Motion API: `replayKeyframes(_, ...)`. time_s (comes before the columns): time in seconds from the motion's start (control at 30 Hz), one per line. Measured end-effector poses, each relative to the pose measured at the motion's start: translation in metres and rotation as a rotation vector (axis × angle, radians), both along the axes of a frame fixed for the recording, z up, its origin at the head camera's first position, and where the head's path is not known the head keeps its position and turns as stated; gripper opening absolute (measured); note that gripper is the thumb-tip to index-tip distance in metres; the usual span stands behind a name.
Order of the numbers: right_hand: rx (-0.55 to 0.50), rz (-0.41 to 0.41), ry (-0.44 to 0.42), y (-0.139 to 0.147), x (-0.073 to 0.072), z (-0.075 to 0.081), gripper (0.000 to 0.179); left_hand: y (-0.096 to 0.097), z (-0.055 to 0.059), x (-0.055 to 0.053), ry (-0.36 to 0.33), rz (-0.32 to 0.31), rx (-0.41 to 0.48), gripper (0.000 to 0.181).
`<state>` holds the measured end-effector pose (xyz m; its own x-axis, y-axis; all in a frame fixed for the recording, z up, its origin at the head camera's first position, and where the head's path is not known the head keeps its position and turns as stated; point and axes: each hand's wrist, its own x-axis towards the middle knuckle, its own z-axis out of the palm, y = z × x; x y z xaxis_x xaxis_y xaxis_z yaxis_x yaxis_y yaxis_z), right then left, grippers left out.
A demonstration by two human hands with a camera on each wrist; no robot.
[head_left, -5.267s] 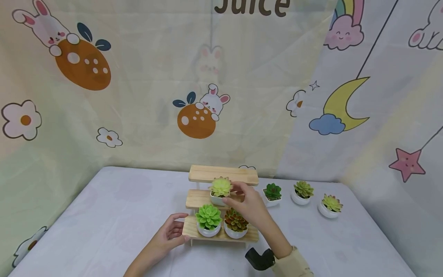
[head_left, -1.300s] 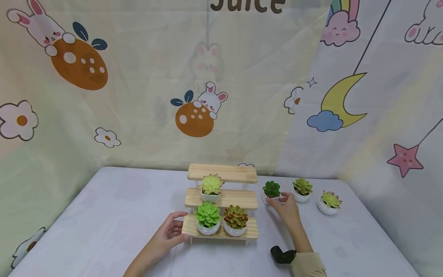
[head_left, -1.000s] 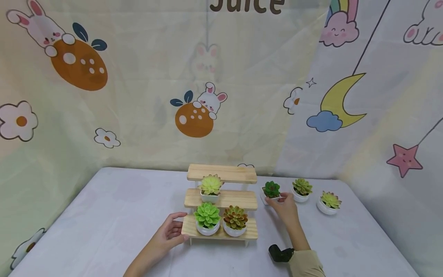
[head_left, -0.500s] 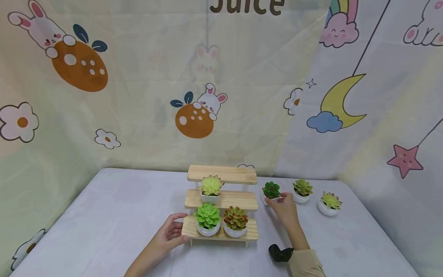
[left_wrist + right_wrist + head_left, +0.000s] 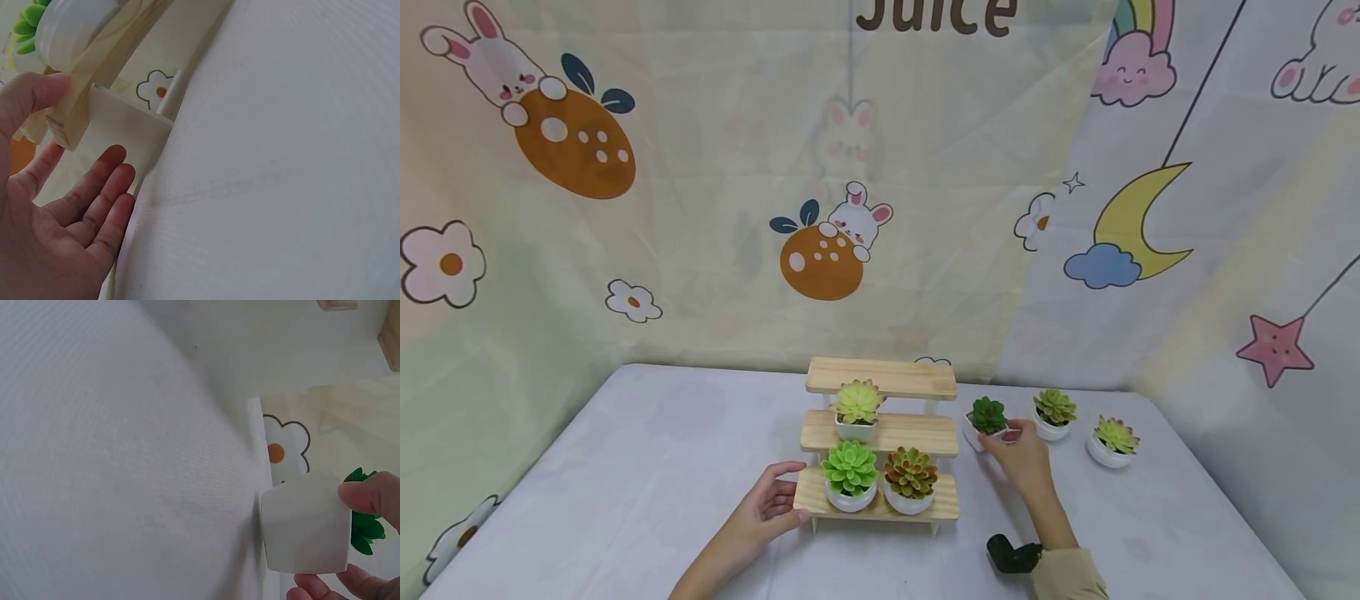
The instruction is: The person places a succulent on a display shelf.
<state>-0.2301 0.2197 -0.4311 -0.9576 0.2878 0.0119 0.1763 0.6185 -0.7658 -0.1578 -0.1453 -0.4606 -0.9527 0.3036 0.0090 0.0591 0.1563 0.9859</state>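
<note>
1. The left hand (image 5: pixel 771 507) is at the left end of the three-step stand of light wood (image 5: pixel 882 379), which stands near the middle of the back edge of the white surface (image 5: pixel 700 433). The thumb and first finger grip the lowest board, as they did before; I suppose this keeps the stand steady.

2. On the middle board, left of its centre, is the pale yellow-green succulent in a squarish white pot (image 5: pixel 858 404). Five seconds ago the right hand was holding it; now it is released, so its placing seems finished.

3. On the lowest board are the bright green succulent in a round white bowl (image 5: pixel 850 471) and, just to its right, the reddish-brown succulent in a round white bowl (image 5: pixel 911 473).

4. Right of the stand, the fingers of the right hand (image 5: pixel 1024 458) grip the dark green succulent in an angular white pot (image 5: pixel 987 417). In the last half second it shifted a little away from the back edge. I judge that lifting has begun, but cannot tell if it is fully off the surface.

5. Toward the right back corner, the olive-green succulent in a round white bowl (image 5: pixel 1055 407) and the yellow-green succulent in a round white bowl (image 5: pixel 1115 435) remain unmoved.
</note>
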Motion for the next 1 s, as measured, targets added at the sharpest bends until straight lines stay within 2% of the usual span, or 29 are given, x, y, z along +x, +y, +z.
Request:
replayKeyframes(0.2,0.009,0.025,0.020,0.004,0.008,0.009,0.064,0.000,0.001,0.000,-0.003,0.005,-0.009,0.061)
replayKeyframes(0.4,0.004,0.057,0.049,0.004,0.021,0.026,0.065,0.001,0.001,0.000,-0.025,0.016,-0.022,0.062)
replayKeyframes(0.7,-0.002,0.122,0.135,-0.001,0.042,0.053,0.066,0.001,0.003,0.001,-0.013,0.004,-0.016,0.062)
replayKeyframes(1.0,-0.012,0.252,0.239,-0.014,0.053,0.071,0.054,0.000,0.000,0.001,-0.006,0.002,-0.007,0.062)
